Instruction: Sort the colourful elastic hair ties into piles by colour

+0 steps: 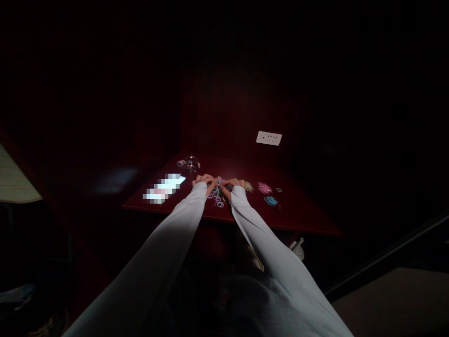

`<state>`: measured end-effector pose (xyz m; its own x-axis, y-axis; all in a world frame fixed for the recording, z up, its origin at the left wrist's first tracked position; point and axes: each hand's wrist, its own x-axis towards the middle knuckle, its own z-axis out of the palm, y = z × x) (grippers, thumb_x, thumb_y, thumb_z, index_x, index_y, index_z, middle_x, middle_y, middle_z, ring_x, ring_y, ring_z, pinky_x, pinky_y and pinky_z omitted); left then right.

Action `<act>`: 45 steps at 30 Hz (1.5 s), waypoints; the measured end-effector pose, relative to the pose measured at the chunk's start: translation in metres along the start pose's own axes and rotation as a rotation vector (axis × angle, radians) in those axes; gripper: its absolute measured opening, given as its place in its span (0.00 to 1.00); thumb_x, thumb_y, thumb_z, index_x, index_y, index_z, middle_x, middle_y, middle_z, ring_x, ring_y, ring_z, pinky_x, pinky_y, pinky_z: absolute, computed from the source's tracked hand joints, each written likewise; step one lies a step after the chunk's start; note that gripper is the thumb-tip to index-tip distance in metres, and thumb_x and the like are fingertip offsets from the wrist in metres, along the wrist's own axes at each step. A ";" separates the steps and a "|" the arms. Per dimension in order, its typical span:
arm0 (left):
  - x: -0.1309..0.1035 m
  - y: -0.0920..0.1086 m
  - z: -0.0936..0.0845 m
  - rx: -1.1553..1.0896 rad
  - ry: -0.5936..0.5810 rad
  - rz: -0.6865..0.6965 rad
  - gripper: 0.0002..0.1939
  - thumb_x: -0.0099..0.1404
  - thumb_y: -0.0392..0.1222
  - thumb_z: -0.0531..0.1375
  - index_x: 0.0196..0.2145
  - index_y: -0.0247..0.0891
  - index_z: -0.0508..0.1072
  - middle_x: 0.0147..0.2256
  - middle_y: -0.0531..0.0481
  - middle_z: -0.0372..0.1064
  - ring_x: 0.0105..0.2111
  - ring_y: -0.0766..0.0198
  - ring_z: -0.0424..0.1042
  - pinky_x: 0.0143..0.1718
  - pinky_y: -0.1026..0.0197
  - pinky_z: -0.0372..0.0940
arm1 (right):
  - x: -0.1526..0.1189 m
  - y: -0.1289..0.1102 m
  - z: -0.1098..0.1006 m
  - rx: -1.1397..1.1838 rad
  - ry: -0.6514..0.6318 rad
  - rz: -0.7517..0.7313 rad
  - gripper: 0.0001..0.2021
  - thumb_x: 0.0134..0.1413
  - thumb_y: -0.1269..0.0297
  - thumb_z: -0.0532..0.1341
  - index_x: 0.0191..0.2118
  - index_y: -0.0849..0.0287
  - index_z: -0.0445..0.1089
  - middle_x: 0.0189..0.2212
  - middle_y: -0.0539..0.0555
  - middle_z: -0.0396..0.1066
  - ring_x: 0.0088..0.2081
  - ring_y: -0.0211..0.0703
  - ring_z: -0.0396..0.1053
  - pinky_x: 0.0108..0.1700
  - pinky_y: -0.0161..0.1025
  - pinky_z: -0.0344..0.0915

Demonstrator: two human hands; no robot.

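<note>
A loose pile of mixed-colour hair ties [218, 192] lies on the dark red desk [210, 213], between my two hands. My left hand [204, 180] is at the pile's left side, its fingers bent together and the tips among the bands. From the right, my right hand [233, 183] reaches in with fingers curled the same way. Whatever the fingertips pinch is too small to make out. Just right of my right hand is a small heap of pale yellow bands [248, 186]. Beyond it are a pink heap [264, 188] and a blue heap [271, 201].
A lit phone-like screen [164, 188], partly blurred, lies left of my hands. Behind it stands a clear glass jar [191, 164]. One single band [279, 190] sits apart at the right. A white wall socket [269, 138] is on the back panel. The desk's front edge is near my forearms.
</note>
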<state>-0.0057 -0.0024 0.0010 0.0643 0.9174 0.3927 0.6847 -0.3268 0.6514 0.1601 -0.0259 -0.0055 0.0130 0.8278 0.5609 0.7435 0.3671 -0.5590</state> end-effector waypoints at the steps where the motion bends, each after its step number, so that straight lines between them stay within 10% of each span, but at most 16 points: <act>1: 0.000 -0.001 0.000 -0.001 0.006 0.004 0.11 0.72 0.40 0.60 0.32 0.43 0.79 0.50 0.54 0.78 0.52 0.56 0.67 0.52 0.51 0.56 | 0.000 0.000 0.000 -0.004 -0.004 0.003 0.10 0.61 0.53 0.67 0.37 0.52 0.82 0.38 0.56 0.77 0.49 0.53 0.64 0.54 0.48 0.60; 45: -0.001 0.003 -0.002 -0.027 -0.047 0.026 0.13 0.72 0.41 0.58 0.31 0.43 0.79 0.49 0.53 0.79 0.51 0.57 0.68 0.56 0.51 0.56 | 0.002 0.005 0.003 -0.078 -0.069 0.021 0.14 0.66 0.57 0.61 0.33 0.54 0.81 0.37 0.53 0.79 0.42 0.46 0.68 0.51 0.43 0.59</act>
<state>-0.0054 -0.0044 0.0035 0.1161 0.9181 0.3789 0.6623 -0.3559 0.6593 0.1618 -0.0214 -0.0089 -0.0153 0.8632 0.5046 0.7931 0.3178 -0.5196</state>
